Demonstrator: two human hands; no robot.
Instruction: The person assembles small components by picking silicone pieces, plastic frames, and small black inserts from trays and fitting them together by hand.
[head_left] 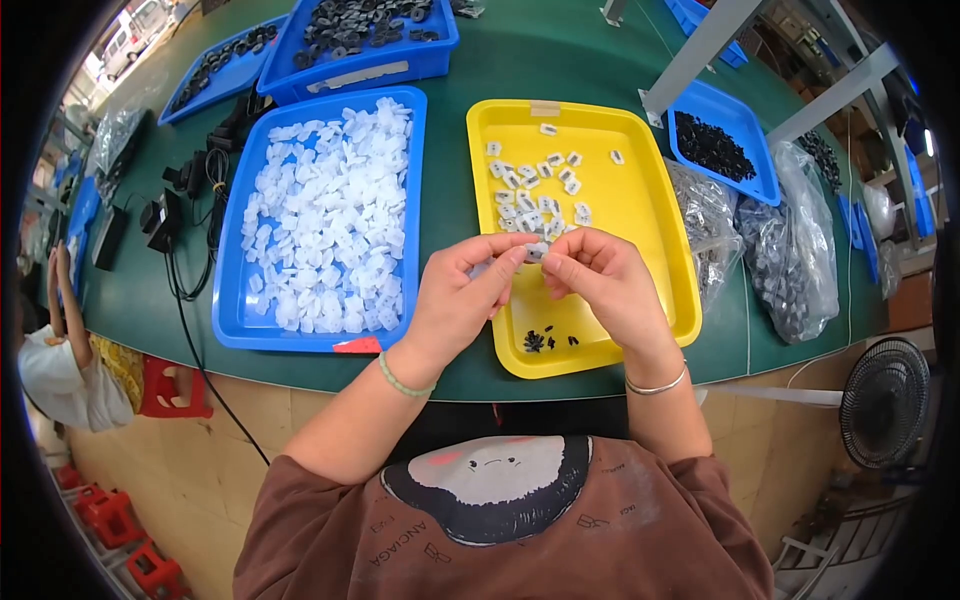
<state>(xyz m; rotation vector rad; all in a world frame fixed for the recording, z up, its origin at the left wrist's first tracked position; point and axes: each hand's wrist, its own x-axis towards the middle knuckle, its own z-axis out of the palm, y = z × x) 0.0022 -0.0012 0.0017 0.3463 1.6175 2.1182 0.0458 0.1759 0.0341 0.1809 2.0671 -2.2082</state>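
Note:
Over the yellow tray (655,250), my two hands meet fingertip to fingertip. My left hand (470,288) pinches one side of a small whitish plastic piece (537,252). The other side of it is between the thumb and fingers of my right hand (608,285). Whether a black part sits in that piece cannot be made out. Beyond my fingers, several white pieces with dark centres (527,175) lie scattered in the tray. A little heap of tiny black parts (535,341) lies in its near end. To the left, a blue tray (228,250) holds a heap of translucent white plastic pieces (325,215).
Blue bins with black rings (350,28) stand at the far left. Black cables (215,175) run beside the blue tray. On the right are a blue tray of black parts (712,145), plastic bags (790,240), metal posts (700,55) and a fan (885,402). Another person (75,370) sits at left.

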